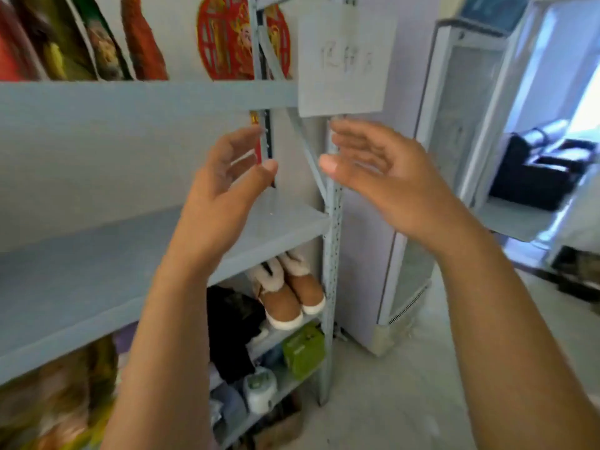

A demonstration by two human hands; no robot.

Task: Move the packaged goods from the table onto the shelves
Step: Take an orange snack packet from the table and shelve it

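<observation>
Presently, packaged goods [97, 43]: several bright bags in red, yellow, green and orange, standing side by side along the left end of the top shelf [130, 95], their upper parts cut off by the frame. More packets [58, 401], brown and yellow and too blurred to read, lie beneath the left end of the middle shelf [81, 271]. The table is out of view. Left hand [224, 186]: raised before the right end of the middle shelf, fingers loosely spread and slightly bent, holding nothing. Right hand [386, 177]: raised at the same height, just in front of the perforated post [334, 254] at the shelf's right corner, fingers relaxed, palm turned toward the left hand, holding nothing; the two hands stand apart with a gap between them. Sheet of paper [344, 60]: white, faint handwriting, hung at the right corner of the top shelf above the right hand. Red round ornament [224, 43]: on the wall behind the top shelf. Pair of tan boots [289, 287] with pale lining: at the right edge of the shelf below the middle one, beside dark cloth [232, 326]. Green box [303, 350]: right edge of the next shelf down. White jar [259, 388]: lower still. White cabinet [454, 157]: right of the shelving, on the pale floor [406, 401]. Dark sofa [535, 167]: through the doorway, far right.
</observation>
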